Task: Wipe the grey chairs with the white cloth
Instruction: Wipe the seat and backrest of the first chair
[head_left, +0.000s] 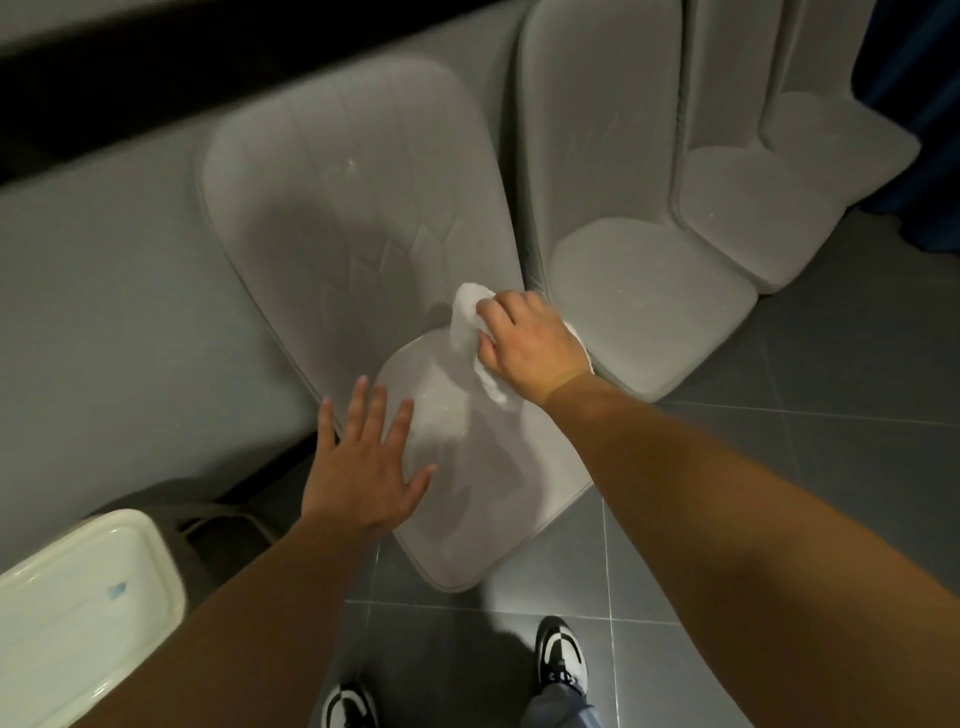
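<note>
Head view: right hand (524, 338) grip bunches crumpled white cloth (470, 322) on grey chair (467, 467), likely pressing; left hand (363, 467) flat.

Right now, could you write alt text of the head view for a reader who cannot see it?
A person's right hand presses a white cloth on the seat of a grey chair, while the open left hand rests on the seat. More grey chairs stand beside it on a tiled floor.

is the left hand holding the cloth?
No. The left hand lies flat with fingers spread on the near chair's seat, while the right hand grips the white cloth.
</note>
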